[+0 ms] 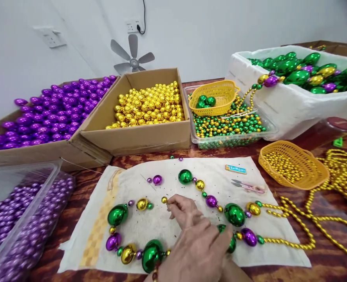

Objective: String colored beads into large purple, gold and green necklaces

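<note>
My right hand (183, 209) is closed in a pinch, with a small gold bead (164, 199) at its fingertips. My left hand (195, 250) crosses over my right wrist, back up. Its blurred fingers are over a green oval bead (231, 244), partly hidden; whether they grip anything is unclear. A bead strand with a large green bead (152, 255) curves on the left of the white cloth (97, 219). Another green bead (234, 214) belongs to the strand on the right. Beyond the pinch lie a purple bead (157, 179) and a thin needle-like line.
Small scissors (248, 186) and a blue packet (235, 169) lie on the cloth. Behind stand boxes of purple beads (53, 113) and gold beads (150, 103), a bead tub (235, 135) and a foam box (252, 78). A yellow basket (311, 168) sits beside gold bead chains (340, 176).
</note>
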`<state>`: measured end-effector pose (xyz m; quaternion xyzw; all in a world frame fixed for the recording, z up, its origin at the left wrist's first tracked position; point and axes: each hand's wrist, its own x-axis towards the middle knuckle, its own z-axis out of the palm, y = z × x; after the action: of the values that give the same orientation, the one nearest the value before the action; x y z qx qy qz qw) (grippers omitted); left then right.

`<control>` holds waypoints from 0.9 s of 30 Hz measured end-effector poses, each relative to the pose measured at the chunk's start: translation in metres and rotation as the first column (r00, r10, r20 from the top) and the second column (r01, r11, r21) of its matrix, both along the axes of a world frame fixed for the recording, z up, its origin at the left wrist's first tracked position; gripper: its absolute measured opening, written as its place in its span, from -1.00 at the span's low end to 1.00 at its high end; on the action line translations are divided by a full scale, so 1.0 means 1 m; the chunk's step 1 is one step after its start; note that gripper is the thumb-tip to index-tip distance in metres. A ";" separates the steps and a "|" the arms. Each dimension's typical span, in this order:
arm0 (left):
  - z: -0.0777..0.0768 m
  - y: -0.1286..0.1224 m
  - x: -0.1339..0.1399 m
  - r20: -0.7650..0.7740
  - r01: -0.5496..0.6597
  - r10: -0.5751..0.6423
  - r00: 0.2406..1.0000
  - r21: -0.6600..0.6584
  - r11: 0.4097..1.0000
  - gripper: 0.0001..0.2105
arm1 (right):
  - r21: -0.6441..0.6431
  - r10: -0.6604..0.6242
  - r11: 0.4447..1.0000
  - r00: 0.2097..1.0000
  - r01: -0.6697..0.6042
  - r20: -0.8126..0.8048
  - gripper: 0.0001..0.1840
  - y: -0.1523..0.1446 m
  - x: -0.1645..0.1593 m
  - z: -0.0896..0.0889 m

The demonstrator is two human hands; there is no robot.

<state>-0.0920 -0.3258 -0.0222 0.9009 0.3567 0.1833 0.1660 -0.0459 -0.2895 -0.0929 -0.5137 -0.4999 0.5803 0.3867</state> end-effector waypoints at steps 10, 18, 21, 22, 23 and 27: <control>-0.031 -0.006 -0.096 0.077 -0.405 0.410 0.909 -0.074 0.911 -0.53 | -0.004 0.021 1.000 0.990 -0.022 -0.140 -0.84 0.004 0.008 -0.017; -0.036 0.073 -0.142 -0.188 -0.630 0.634 0.750 0.092 0.771 -0.70 | -0.079 -0.061 0.996 0.992 0.052 -0.111 -0.84 0.004 0.015 -0.020; -0.040 0.099 -0.131 -0.319 -0.624 0.643 0.696 0.174 0.762 -0.66 | -0.071 -0.064 0.996 0.991 0.056 -0.121 -0.84 0.001 0.015 -0.019; -0.042 0.105 -0.127 -0.353 -0.620 0.641 0.682 0.186 0.762 -0.64 | -0.071 -0.068 0.996 0.990 0.059 -0.123 -0.83 0.000 0.015 -0.019; -0.044 0.109 -0.123 -0.377 -0.612 0.633 0.677 0.190 0.768 -0.65 | -0.074 -0.073 0.995 0.990 0.065 -0.122 -0.83 -0.001 0.015 -0.019; -0.051 0.116 -0.120 -0.340 -0.585 0.587 0.735 0.119 0.802 -0.76 | -0.100 -0.093 0.992 0.989 0.082 -0.112 -0.82 -0.004 0.017 -0.022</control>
<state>-0.2120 -0.2100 -0.0731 0.7608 0.6457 0.0584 0.0295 -0.0294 -0.2937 -0.1147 -0.5183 -0.4252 0.6148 0.4154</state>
